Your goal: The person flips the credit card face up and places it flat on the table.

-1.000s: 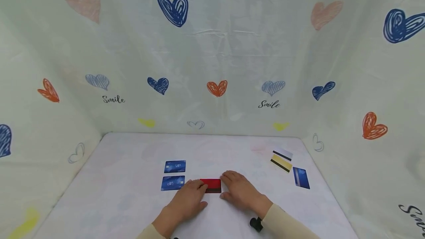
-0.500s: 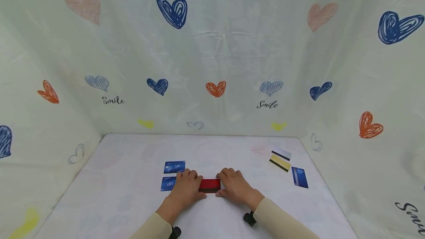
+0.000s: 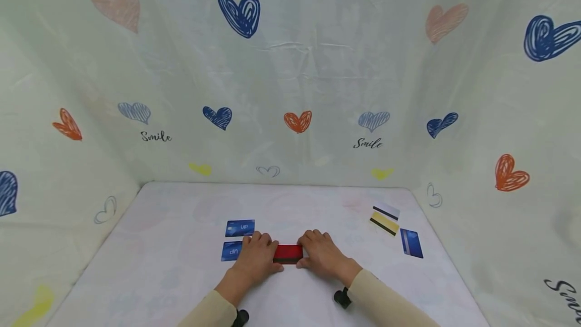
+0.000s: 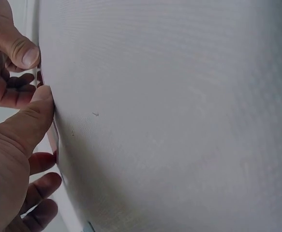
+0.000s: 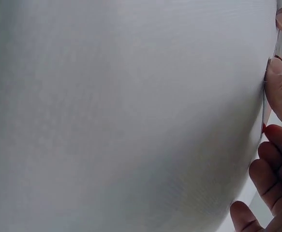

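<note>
A red card (image 3: 288, 253) with a dark stripe along its near side lies on the white table in the head view. My left hand (image 3: 255, 257) grips its left end, thumb at the near edge and fingertips at the far one. At the right end my right hand (image 3: 323, 257) holds it the same way. In the left wrist view the left thumb (image 4: 41, 104) presses against the card's thin edge, and the right wrist view has the right thumb (image 5: 278, 82) against it too. Part of the lower blue card (image 3: 232, 251) is hidden by the left hand.
Above that one lies a blue VIP card (image 3: 240, 227). Over on the right are a silver card (image 3: 387, 210), a yellow card (image 3: 384, 222) and another blue card (image 3: 411, 243). A heart-print curtain (image 3: 295, 64) surrounds the table (image 3: 150, 246) at back and sides.
My left hand has shifted left and forward to the red card's left end, covering part of the lower blue card. The right thumb has come in to the card's near corner.
</note>
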{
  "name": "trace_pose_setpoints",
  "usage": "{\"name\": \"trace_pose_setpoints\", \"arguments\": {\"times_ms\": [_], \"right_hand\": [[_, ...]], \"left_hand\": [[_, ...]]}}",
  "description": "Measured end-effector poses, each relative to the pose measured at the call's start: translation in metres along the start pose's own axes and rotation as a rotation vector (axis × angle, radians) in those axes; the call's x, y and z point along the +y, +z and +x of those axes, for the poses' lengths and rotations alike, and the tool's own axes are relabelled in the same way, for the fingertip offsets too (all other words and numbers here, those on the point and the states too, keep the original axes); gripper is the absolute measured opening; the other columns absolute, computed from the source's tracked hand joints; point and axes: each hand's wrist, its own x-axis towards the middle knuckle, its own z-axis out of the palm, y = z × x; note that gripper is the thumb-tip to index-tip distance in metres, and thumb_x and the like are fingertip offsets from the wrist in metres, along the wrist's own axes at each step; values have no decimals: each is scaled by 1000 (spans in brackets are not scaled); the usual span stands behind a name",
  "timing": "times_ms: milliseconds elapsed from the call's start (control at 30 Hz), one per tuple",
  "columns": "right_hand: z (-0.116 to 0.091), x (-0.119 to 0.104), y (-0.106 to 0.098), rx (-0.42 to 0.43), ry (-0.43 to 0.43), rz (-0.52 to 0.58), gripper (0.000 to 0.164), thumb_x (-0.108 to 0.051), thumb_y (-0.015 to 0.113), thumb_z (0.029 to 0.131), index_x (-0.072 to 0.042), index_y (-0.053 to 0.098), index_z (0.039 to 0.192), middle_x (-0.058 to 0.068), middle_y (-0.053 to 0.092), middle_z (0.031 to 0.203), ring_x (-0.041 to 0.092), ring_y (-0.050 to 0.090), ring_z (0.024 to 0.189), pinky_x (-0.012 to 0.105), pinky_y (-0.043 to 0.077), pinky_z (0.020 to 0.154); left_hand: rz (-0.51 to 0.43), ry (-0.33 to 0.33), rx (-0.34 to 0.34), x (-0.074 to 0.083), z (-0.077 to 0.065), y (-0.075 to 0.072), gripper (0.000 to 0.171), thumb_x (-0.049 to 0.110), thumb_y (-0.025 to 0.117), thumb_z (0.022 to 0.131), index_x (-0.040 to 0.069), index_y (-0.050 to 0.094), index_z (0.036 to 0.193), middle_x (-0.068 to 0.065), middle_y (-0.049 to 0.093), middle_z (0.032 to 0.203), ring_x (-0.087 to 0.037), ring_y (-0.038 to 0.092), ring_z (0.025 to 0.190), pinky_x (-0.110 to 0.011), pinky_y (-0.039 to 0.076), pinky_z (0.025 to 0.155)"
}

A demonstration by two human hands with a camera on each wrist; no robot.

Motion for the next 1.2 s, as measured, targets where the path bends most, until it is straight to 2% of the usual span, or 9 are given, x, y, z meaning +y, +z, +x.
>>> {"name": "trace_pose_setpoints", "arguments": {"times_ms": [233, 367, 600, 700, 867, 1000, 1200], "right_hand": [[-1, 4, 2, 14, 9, 65, 44, -44, 83, 91, -16, 63, 118, -5, 60, 112, 13, 53, 102, 37, 43, 88], [-1, 4, 4, 19, 8, 86, 43, -42, 83, 91, -16, 62, 119, -5, 60, 113, 13, 53, 103, 37, 42, 89], [0, 3, 5, 11, 8, 113, 42, -40, 81, 92, -18, 61, 122, -6, 59, 116, 12, 53, 107, 40, 42, 95], [0, 3, 4, 13, 8, 118, 47, -43, 81, 92, -17, 60, 126, -6, 59, 120, 13, 55, 111, 41, 43, 96], [-1, 3, 1, 34, 5, 116, 56, -46, 82, 90, -16, 59, 131, -4, 59, 125, 15, 56, 114, 42, 45, 97], [-3, 3, 2, 56, 0, 127, 53, -44, 82, 91, -16, 60, 131, -4, 60, 125, 16, 57, 115, 43, 48, 98], [-4, 4, 3, 92, -30, 180, 51, -40, 81, 93, -16, 61, 132, -4, 61, 127, 16, 58, 118, 41, 51, 104]], "left_hand": [[-20, 0, -5, 1, 1, 0, 67, 53, 88, 81, 11, 71, 131, -8, 66, 117, -27, 52, 112, -53, 45, 98], [-17, 17, 4, 1, 2, -3, 65, 54, 89, 80, 10, 71, 125, -8, 66, 116, -28, 52, 111, -53, 46, 97], [42, 43, 20, -2, 4, -9, 65, 54, 89, 76, 11, 67, 121, -8, 66, 115, -27, 53, 113, -54, 46, 97], [69, 35, 27, -2, 6, -13, 66, 55, 89, 76, 12, 68, 122, -7, 66, 115, -27, 54, 113, -53, 47, 97], [73, 31, 53, -1, 8, -19, 63, 53, 88, 78, 13, 69, 122, -7, 67, 117, -28, 54, 114, -54, 48, 98], [53, 41, 71, 2, 7, -25, 62, 52, 88, 79, 13, 70, 123, -8, 67, 119, -29, 54, 116, -56, 48, 100], [54, 72, 134, 7, 7, -36, 63, 52, 90, 77, 14, 70, 124, -5, 67, 118, -26, 55, 115, -50, 48, 95]]}}
